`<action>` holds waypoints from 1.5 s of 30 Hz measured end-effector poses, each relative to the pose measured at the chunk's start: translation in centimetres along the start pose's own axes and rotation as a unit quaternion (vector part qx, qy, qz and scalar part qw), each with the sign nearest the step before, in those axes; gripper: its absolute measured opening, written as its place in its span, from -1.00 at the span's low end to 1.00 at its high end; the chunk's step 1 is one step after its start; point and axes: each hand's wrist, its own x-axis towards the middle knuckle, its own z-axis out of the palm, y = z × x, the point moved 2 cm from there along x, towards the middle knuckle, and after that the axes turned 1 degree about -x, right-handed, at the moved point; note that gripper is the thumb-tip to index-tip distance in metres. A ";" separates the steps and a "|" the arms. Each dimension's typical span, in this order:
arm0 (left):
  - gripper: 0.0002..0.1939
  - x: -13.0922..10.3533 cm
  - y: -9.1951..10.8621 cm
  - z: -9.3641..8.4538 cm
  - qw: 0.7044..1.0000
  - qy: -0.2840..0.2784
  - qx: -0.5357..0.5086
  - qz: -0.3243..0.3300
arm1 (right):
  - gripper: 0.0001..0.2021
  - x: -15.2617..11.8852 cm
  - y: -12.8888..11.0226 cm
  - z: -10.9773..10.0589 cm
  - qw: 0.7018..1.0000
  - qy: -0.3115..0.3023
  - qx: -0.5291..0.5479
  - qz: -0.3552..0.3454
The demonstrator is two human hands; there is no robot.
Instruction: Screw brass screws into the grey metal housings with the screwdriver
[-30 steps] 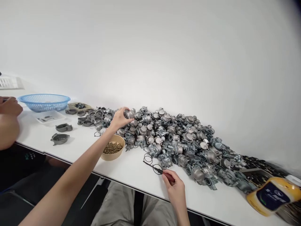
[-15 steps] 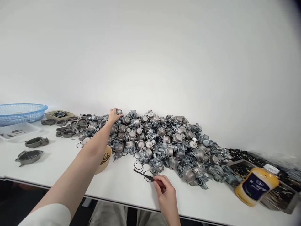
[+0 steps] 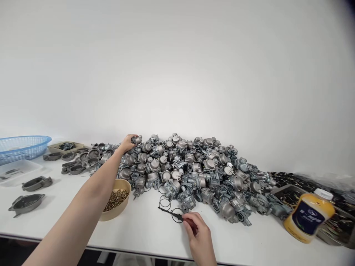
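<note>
My left hand (image 3: 128,143) is reaching to the back left of a heap of metal carburetors (image 3: 177,173). Its fingers are closed around one carburetor (image 3: 137,139) at the heap's upper edge. Low in the view, my right hand (image 3: 199,234) pinches a slim black tool with a thin shaft (image 3: 169,212) just above the white table. The tool's shaft points left, across thin black rubber rings (image 3: 165,203) lying in front of the heap. Beneath my left forearm stands a round tan bowl (image 3: 126,201) of small brass-coloured parts, partly hidden by the arm.
Grey float bowls (image 3: 27,204) lie at the left, near a clear plastic tray (image 3: 27,168) and a blue basket (image 3: 41,143). A yellow bottle (image 3: 309,216) stands at the right, against metal trays (image 3: 337,231) of dark small parts. A white wall rises behind.
My left hand has drawn slightly left and nearer with the carburetor, and more of the tan bowl shows. The view has shifted a little. My right hand keeps the black tool near the rings.
</note>
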 end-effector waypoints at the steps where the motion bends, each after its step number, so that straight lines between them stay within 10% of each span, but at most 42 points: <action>1: -0.38 0.2 0.0 0.2 1.000 0.002 0.005 0.005 | -0.79 0.0 0.1 0.0 1.000 0.001 -0.001 -0.003; 12: -0.36 2.6 0.0 2.2 0.997 -0.048 0.036 0.039 | -0.79 0.6 1.4 0.0 1.000 -0.002 0.022 -0.014; 23: -0.51 0.9 3.8 -2.2 0.998 -0.014 0.012 0.066 | -0.79 0.7 1.3 0.1 1.000 -0.009 0.003 -0.007; 28: -0.68 -9.1 9.1 -3.1 0.982 -0.037 -0.062 0.173 | -0.81 1.6 0.6 0.1 0.998 -0.040 -0.011 0.043; 35: -0.61 -30.4 13.3 2.7 0.962 -0.203 -0.069 0.171 | -0.78 3.0 -1.9 0.2 0.982 -0.144 -0.115 0.041; 45: -0.64 -31.3 13.5 3.5 0.972 -0.210 -0.015 0.100 | -0.74 2.0 -1.7 0.5 0.985 -0.142 -0.083 0.047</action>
